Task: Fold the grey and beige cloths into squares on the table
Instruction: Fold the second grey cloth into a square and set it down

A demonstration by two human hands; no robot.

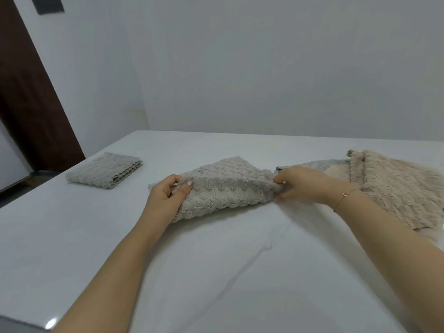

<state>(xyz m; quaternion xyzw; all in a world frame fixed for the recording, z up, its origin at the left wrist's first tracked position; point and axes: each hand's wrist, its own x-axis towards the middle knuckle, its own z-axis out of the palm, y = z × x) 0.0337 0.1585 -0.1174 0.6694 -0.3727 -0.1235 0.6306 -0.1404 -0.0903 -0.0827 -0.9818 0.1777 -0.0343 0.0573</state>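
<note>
A fluffy grey cloth lies partly folded in the middle of the white table. My left hand grips its left end, thumb on top. At the cloth's right end my right hand pinches a bunched corner. The near part of the cloth is lifted a little off the table. A grey cloth folded into a square rests at the far left of the table. To the right, a beige cloth lies spread and rumpled, partly behind my right forearm.
A grey piece of cloth shows under the beige one's left edge. The table's left edge runs close to the folded square, with a dark wooden door beyond it. A white wall stands behind the table.
</note>
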